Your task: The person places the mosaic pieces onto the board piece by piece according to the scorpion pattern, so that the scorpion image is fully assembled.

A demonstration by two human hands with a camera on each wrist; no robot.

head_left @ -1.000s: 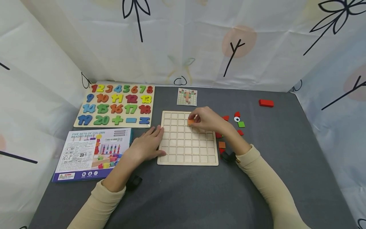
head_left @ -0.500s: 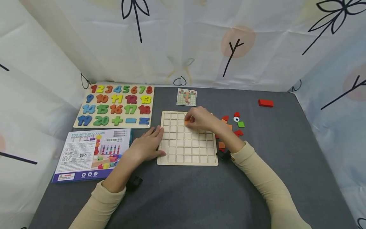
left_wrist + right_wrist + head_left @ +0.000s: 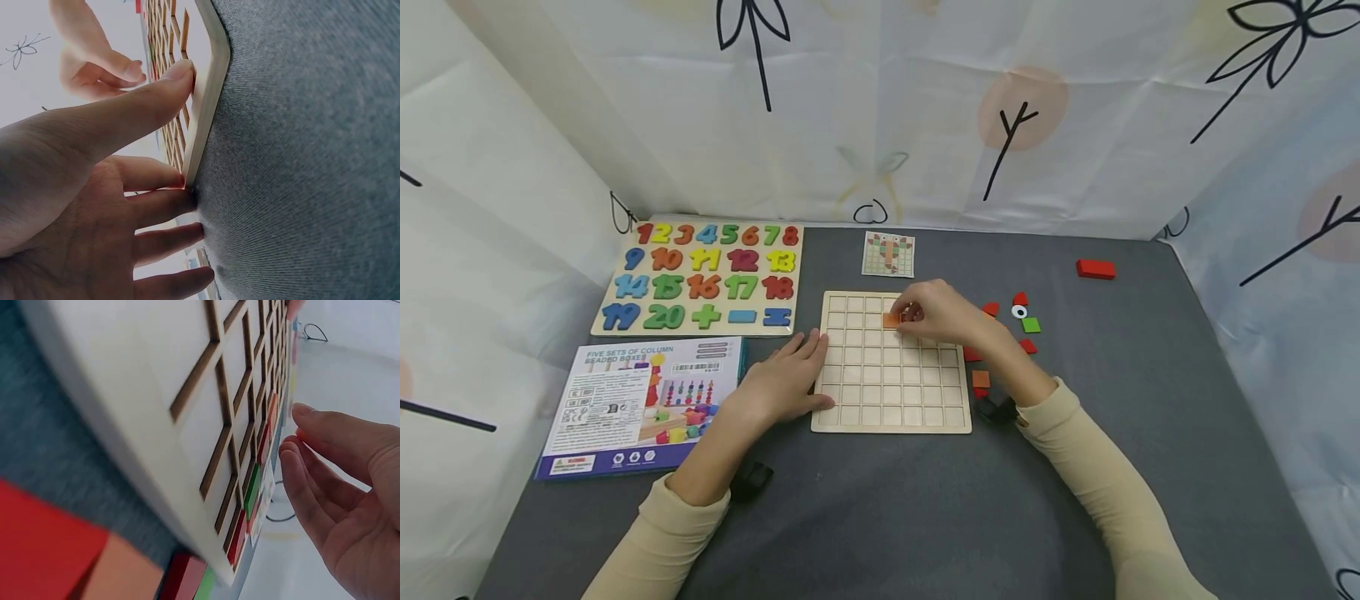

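At the board's left edge, the left hand (image 3: 782,383) lies with fingers spread; its thumb rests on the corner of the wooden grid board (image 3: 203,106) in the left wrist view. The right hand (image 3: 947,317) is over the back rows, thumb and fingers bent and slightly apart beside an orange square (image 3: 891,320) on the board. A small reddish spot shows between those fingertips in the right wrist view; whether it is a piece, I cannot tell. That view also shows a green piece (image 3: 251,490) and red pieces along the board's far side, which the right hand hides in the head view.
Right of the board lie loose red pieces, a green square (image 3: 1030,325), a white ring piece (image 3: 1018,312) and an orange square (image 3: 981,379). A pattern card (image 3: 888,253) is behind the board, a number puzzle (image 3: 722,285) and box (image 3: 602,408) left, a red block (image 3: 1096,269) far right.
The right hand moved left with the orange square, then shifted slightly back to the right, leaving more of the square showing. The left hand has stayed at the board's edge.
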